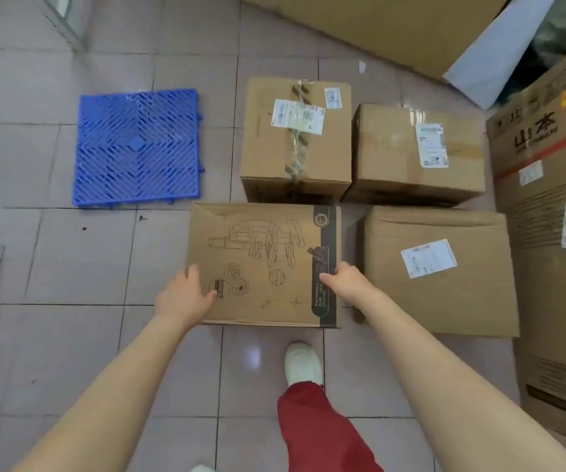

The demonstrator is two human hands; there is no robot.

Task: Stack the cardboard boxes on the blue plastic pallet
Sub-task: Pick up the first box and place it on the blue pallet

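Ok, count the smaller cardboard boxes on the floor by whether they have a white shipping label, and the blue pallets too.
Boxes with a white label: 3
Boxes with printed drawings, no label: 1, held by both hands
Blue pallets: 1
Total: 5

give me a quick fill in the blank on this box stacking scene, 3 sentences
1. Both hands grip the cardboard box printed with line ____.
2. The blue plastic slatted pallet carries ____ boxes.
3. The left hand and right hand sit on ____ sides of that box.

Missing words: drawings; no; opposite
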